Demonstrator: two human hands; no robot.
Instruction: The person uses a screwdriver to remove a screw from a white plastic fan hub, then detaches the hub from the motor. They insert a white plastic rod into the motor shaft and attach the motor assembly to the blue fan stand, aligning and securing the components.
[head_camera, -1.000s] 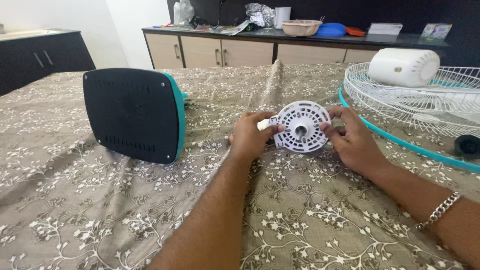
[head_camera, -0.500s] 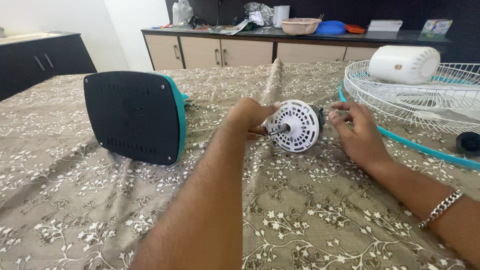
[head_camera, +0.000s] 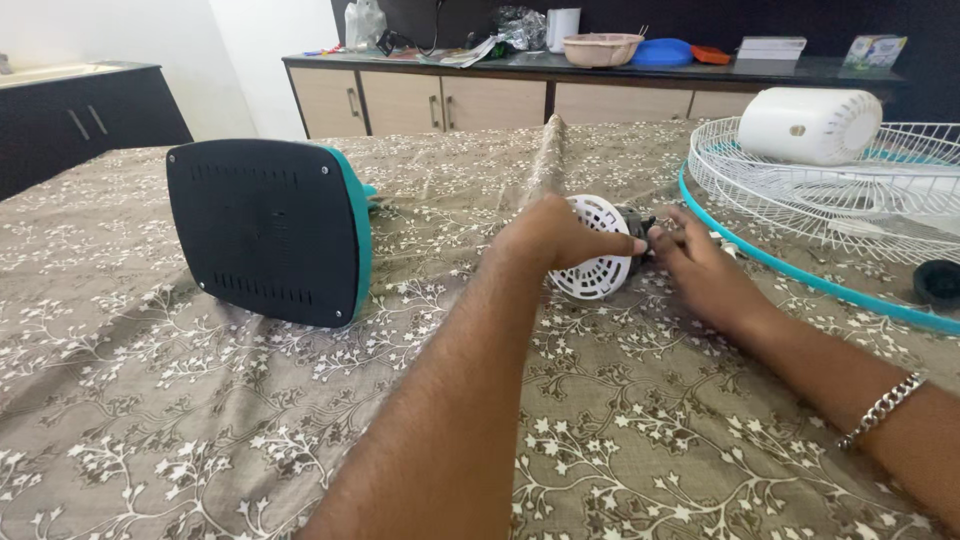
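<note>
Hands, left (head_camera: 555, 238) and right (head_camera: 700, 270), grasp white vented motor cover (head_camera: 598, 262).

Both forearms are bare up to where the frame cuts them off, with no sleeve showing on either. The left forearm (head_camera: 450, 400) carries fine dark hair along its length. The right wrist wears a bracelet (head_camera: 883, 407) of flat, silver-coloured metal chain links, lying snug across the wrist. The left hand (head_camera: 555, 240) and the right hand (head_camera: 700, 270) are ungloved. No ring or watch can be made out.
</note>
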